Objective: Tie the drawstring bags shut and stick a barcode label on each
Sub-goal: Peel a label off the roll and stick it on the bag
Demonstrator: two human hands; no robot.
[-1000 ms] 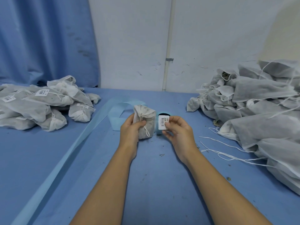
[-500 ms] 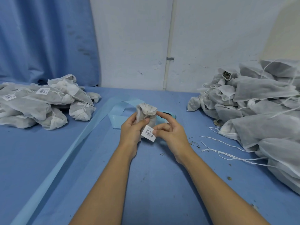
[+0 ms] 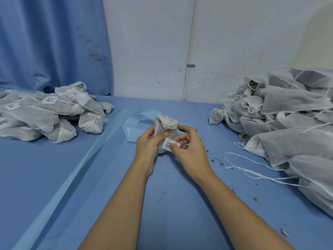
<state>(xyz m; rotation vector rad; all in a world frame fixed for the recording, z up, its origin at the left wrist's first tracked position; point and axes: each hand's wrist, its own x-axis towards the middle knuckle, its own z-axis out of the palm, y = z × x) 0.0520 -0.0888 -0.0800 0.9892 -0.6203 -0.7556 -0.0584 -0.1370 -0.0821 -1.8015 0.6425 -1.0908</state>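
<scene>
A small white drawstring bag (image 3: 166, 124), its neck tied shut, stands upright at the middle of the blue table. My left hand (image 3: 146, 145) grips it from the left, thumb across its front. A white barcode label (image 3: 170, 144) lies against the bag's lower front. My right hand (image 3: 188, 147) pinches the label's right end, with its thumb on the label. The lower part of the bag is hidden behind both hands.
A heap of tied, labelled bags (image 3: 48, 112) lies at the left. A larger heap of bags (image 3: 288, 120) with loose white strings (image 3: 252, 170) fills the right side. A pale blue backing strip (image 3: 90, 154) runs diagonally across the blue table (image 3: 171, 204). Wall and curtain stand behind.
My right hand brought the label from beside the bag onto its lower front. The label now lies flatter against the bag, and my left thumb has shifted up.
</scene>
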